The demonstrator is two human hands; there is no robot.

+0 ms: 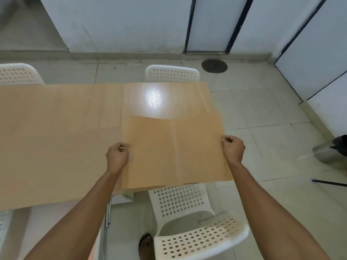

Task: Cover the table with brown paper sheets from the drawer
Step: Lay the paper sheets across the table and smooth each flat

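I hold a brown paper sheet over the near right corner of the wooden table. My left hand pinches its left edge and my right hand pinches its right edge. The sheet is thin, and a chair's hole pattern shows through it. It overhangs the table's right and near edges. Brown paper lies flat over the left part of the table. The far right part of the tabletop is bare and reflects a light.
A white perforated chair stands just below the held sheet, beside my foot. Two more white chairs stand behind the table, one at centre and another at far left. A metal bin sits on the tiled floor at right.
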